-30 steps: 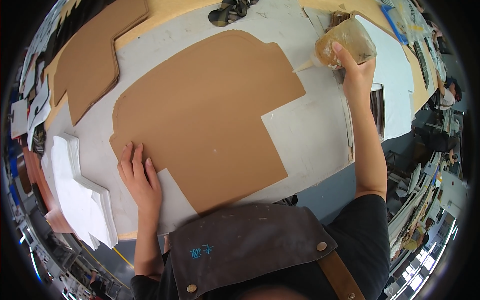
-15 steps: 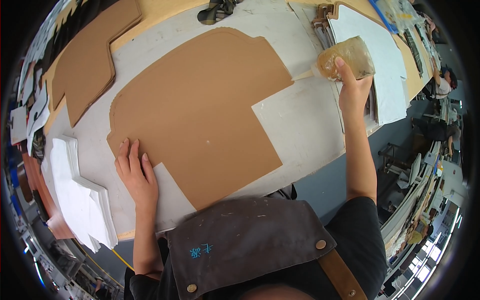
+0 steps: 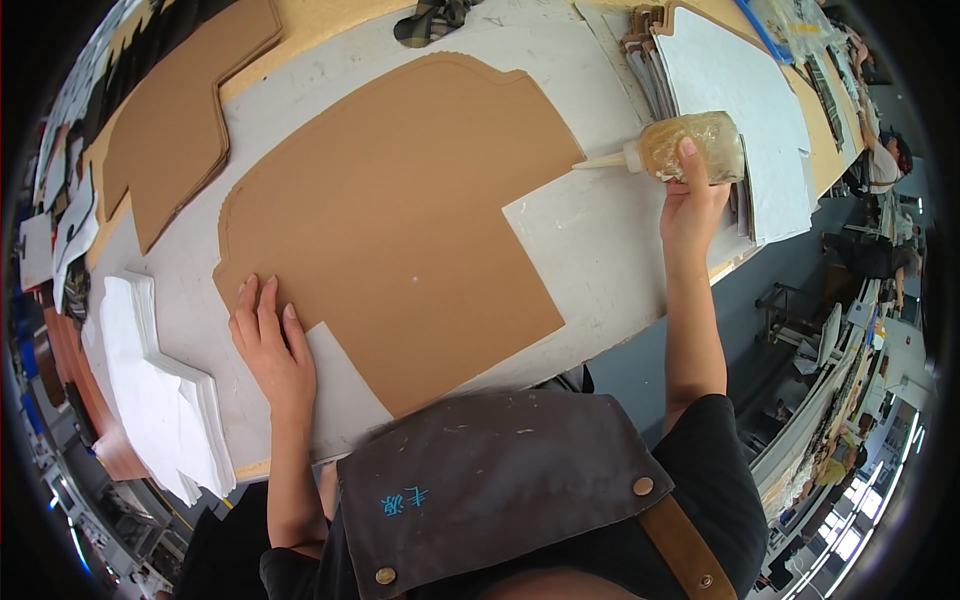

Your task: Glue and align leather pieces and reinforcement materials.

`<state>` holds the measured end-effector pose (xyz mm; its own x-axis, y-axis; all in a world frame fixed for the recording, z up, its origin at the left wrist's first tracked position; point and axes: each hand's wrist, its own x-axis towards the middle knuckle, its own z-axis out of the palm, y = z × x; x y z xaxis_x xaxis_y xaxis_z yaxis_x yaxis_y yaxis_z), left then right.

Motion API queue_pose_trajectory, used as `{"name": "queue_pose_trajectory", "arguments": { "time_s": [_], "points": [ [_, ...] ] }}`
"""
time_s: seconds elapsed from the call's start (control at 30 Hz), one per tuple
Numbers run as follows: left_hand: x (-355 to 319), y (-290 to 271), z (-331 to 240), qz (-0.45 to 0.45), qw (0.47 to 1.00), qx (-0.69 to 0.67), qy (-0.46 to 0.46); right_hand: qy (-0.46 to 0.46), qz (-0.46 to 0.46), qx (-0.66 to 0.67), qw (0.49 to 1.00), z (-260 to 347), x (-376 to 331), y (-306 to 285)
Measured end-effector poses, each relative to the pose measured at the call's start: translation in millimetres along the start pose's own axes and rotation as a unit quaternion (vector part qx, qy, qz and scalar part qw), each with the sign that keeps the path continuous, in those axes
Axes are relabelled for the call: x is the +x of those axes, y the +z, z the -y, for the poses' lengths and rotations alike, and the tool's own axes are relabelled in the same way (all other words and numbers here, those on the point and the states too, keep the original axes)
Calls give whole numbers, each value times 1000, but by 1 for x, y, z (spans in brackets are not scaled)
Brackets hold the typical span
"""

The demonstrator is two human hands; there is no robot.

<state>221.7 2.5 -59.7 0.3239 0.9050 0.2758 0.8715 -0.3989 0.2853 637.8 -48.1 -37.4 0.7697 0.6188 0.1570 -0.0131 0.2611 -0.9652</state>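
Note:
A large flat brown panel (image 3: 390,230) with a curved, notched outline lies on the pale worktop in front of me. My left hand (image 3: 270,345) rests on its lower left edge, fingers stretched out and holding nothing. In my right hand (image 3: 695,195) is a clear squeeze bottle (image 3: 690,148) part-filled with amber glue-like liquid, tipped almost level. Its thin pale nozzle points left, and the tip is at the panel's right corner. Whether liquid is coming out cannot be made out.
White cut sheets (image 3: 165,390) are stacked at the left, brown panels (image 3: 185,120) at the far left. Another pile topped with a white sheet (image 3: 740,90) stands at the right behind the bottle. A dark patterned object (image 3: 432,22) lies at the far edge. People work in the background right.
My right hand has moved slightly left and nearer to me, and the bottle has turned from slanted to nearly level. The nozzle tip stays by the panel's corner. My left hand has not moved.

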Motion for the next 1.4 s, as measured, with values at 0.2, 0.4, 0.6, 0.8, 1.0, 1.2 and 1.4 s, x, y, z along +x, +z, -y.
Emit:
{"name": "queue_pose_trajectory", "arguments": {
  "time_s": [0.2, 0.4, 0.6, 0.8, 1.0, 1.2, 1.4],
  "points": [
    [1, 0, -1, 0, 1000, -1, -3, 43, 9, 10, 999, -9, -4, 4],
    [0, 0, 0, -7, 1000, 2, -3, 80, 34, 11, 996, -9, -13, 14],
    [-1, 0, 0, -3, 1000, 2, -1, 105, 54, 15, 993, -11, -20, 25],
    [0, -1, -1, -6, 1000, -3, -2, 117, 76, 8, 990, -9, -24, 38],
    [2, -1, -5, -2, 1000, -2, -13, 103, 114, 1, 988, -8, -24, 45],
    [0, 0, -3, -9, 1000, -1, -7, 86, 151, -41, 984, -2, -24, 45],
    [2, 1, -3, -22, 1000, -1, 7, 95, 158, -70, 980, 8, -28, 40]
  ]
}}
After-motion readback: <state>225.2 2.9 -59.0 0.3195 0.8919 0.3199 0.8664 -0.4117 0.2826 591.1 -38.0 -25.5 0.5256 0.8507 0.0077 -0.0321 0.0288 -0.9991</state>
